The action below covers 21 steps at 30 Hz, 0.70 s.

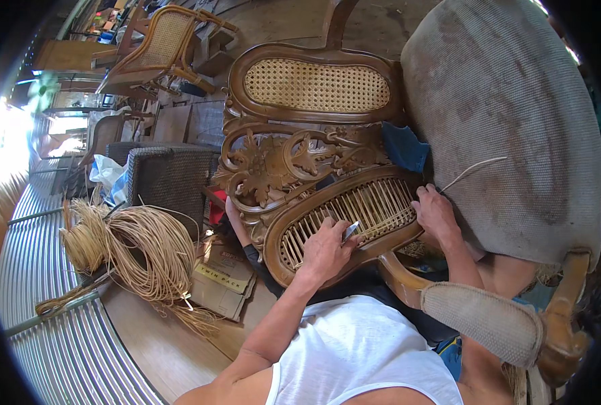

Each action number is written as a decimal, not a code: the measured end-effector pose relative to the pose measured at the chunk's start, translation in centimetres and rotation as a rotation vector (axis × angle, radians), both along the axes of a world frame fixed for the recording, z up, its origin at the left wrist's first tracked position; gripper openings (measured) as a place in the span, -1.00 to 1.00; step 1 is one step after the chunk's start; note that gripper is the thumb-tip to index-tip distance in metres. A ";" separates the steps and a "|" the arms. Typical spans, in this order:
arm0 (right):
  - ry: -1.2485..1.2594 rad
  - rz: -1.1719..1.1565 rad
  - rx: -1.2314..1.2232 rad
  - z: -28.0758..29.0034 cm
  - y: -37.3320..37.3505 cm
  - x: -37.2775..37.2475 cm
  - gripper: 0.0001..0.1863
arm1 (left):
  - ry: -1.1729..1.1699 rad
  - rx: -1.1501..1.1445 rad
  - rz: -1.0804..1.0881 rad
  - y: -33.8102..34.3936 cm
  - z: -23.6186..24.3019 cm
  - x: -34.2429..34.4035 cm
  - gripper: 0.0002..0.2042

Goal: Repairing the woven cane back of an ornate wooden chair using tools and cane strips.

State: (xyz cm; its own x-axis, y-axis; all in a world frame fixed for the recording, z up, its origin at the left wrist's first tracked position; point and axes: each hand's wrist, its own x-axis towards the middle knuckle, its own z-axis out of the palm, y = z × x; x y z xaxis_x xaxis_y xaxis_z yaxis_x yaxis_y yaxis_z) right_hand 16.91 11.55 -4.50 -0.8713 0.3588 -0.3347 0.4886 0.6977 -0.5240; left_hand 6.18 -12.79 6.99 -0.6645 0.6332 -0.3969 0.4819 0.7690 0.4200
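Head view: we look down on a carved wooden chair frame (273, 162) lying across the lap, in front of a white tank top (361, 351). The oval cane panel (375, 214) we work on sits in its near part, closest to the body, strung with close-set parallel strands; woven rows show along its lower edge.

Our left hand (324, 253) rests over the panel's lower left half, fingers curled around a small pale pointed tool (352, 230). Our right hand (437, 212) is at the panel's right end, fingers bent over the rim; a loose cane strand (474, 170) runs up from beside it, but we cannot tell whether the fingers pinch it.

Beyond the carving, a 2nd oval panel (317, 86) shows finished open-hole weave. A blue cloth (406, 146) lies near its right end, next to the large woven upholstery (509, 121). To our left we have a big coil of cane (155, 253) beside flattened cardboard (223, 287), and farther back 1 rattan armchair (167, 42).
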 end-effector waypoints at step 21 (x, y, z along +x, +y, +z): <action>-0.004 -0.061 -0.073 0.3 0.2 -0.6 -0.71 | -0.165 0.012 -0.039 2.7 0.5 -0.3 -0.54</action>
